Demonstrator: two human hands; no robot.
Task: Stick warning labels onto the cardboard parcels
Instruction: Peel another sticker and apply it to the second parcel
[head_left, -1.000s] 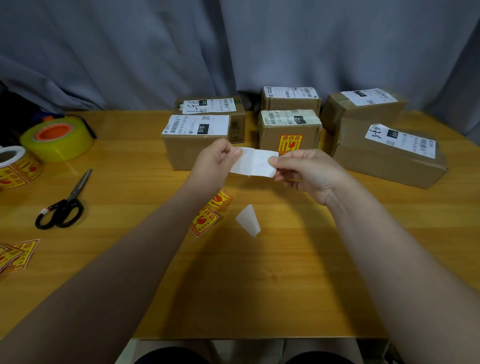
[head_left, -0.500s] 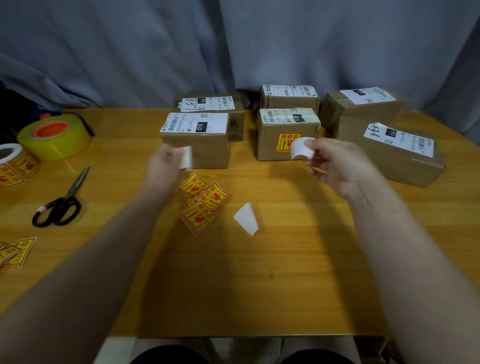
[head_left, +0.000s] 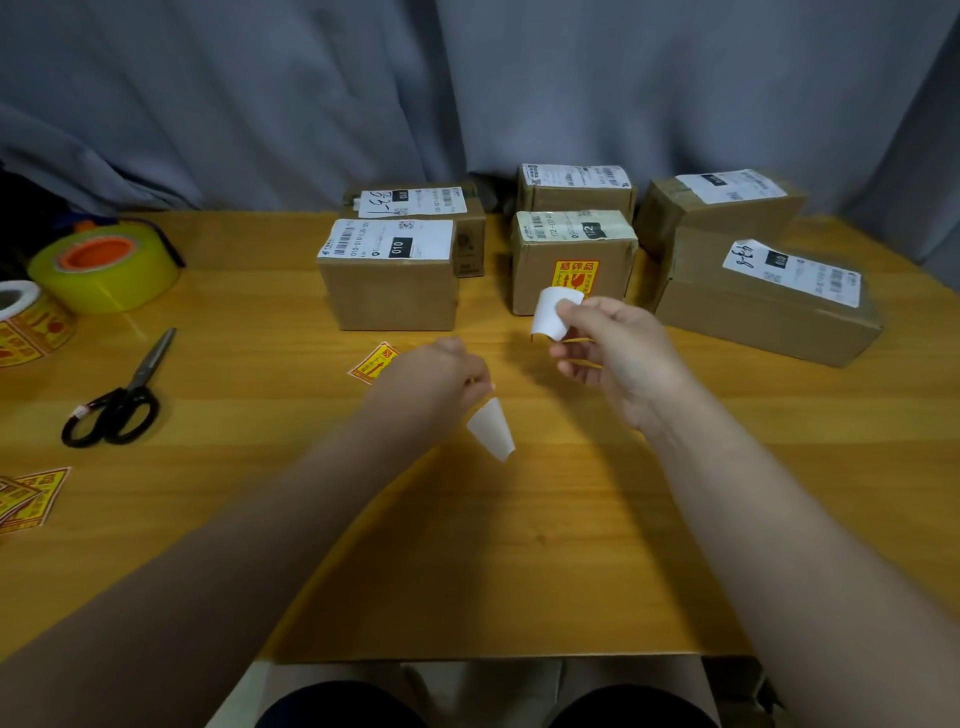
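Observation:
My right hand (head_left: 618, 358) pinches a curled warning label (head_left: 555, 312); its white back faces me and a yellow edge shows by the fingers. It hovers in front of the middle parcel (head_left: 540, 260), which carries a yellow warning label (head_left: 575, 275) on its front. My left hand (head_left: 431, 379) hangs curled over loose yellow labels (head_left: 371, 364), right above a white backing slip (head_left: 491, 428) on the table. What its fingers hold is hidden. A parcel marked 010 (head_left: 389, 296) stands behind it.
Four more parcels stand at the back, among them a wide one (head_left: 769, 317) at the right. On the left are a yellow tape roll (head_left: 104, 270), a label roll (head_left: 26, 322), scissors (head_left: 117, 402) and several loose labels (head_left: 28, 496). A grey curtain hangs behind.
The hands pulled apart, splitting label from backing. My left hand then came down and right over the loose labels; its white piece is out of sight. My right hand kept the curled label.

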